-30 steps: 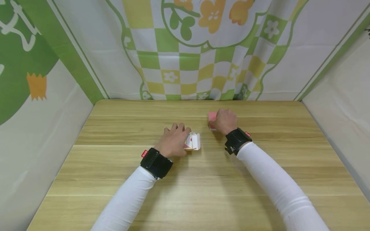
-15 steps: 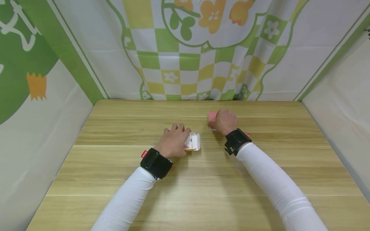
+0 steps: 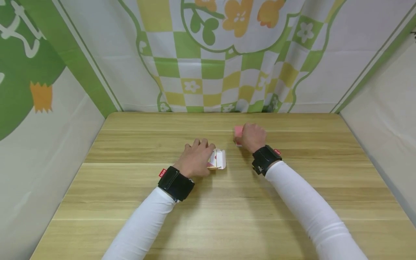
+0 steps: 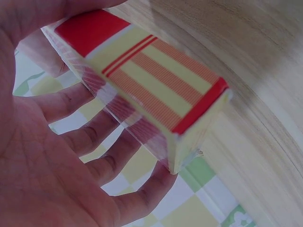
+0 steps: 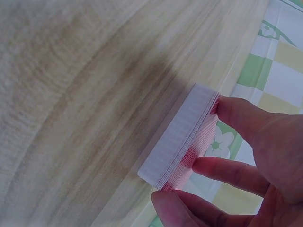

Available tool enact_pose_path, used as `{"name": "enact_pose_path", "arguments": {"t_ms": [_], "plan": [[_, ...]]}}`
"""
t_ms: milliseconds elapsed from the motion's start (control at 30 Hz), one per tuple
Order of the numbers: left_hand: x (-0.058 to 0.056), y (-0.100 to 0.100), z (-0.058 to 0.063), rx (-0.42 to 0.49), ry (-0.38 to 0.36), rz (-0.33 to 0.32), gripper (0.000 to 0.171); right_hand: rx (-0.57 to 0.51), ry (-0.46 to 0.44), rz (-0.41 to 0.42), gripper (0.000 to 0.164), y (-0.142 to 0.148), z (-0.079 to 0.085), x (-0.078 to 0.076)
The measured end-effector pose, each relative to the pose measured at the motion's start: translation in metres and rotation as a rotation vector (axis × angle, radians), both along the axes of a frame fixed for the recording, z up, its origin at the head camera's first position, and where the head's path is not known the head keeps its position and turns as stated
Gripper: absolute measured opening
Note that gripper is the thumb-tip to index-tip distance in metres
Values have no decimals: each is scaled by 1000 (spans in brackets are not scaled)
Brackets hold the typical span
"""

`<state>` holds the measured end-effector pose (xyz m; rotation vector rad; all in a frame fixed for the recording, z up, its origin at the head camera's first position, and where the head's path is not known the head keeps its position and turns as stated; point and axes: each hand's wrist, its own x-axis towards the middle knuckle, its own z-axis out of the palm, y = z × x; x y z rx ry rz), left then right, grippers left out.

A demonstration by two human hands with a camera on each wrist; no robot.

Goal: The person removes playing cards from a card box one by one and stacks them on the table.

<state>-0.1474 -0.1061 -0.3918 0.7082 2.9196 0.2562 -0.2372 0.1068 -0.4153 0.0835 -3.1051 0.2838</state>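
My left hand (image 3: 194,159) grips a playing-card box (image 3: 221,159) near the middle of the table, fingers spread along one side and thumb across the other. In the head view the box's white flap sticks out to the right, past the hand. Its red and cream striped side (image 4: 142,80) shows in the left wrist view. Further back and to the right, my right hand (image 3: 255,138) holds a deck of playing cards (image 5: 182,137) by its edges, thumb at one end and fingers at the other. The deck's pinkish-red back (image 3: 238,130) is partly hidden under that hand.
Both hands work over a wooden table (image 3: 227,224). A green and yellow checked curtain (image 3: 208,68) hangs right behind the table's far edge. White cloth walls (image 3: 383,108) stand along the left and right sides.
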Motion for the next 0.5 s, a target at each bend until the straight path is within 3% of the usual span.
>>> {"name": "enact_pose_path", "arguments": {"t_ms": [500], "plan": [[0, 2, 2, 0, -6, -5, 75, -4, 17, 19, 49, 1, -1, 0]]}}
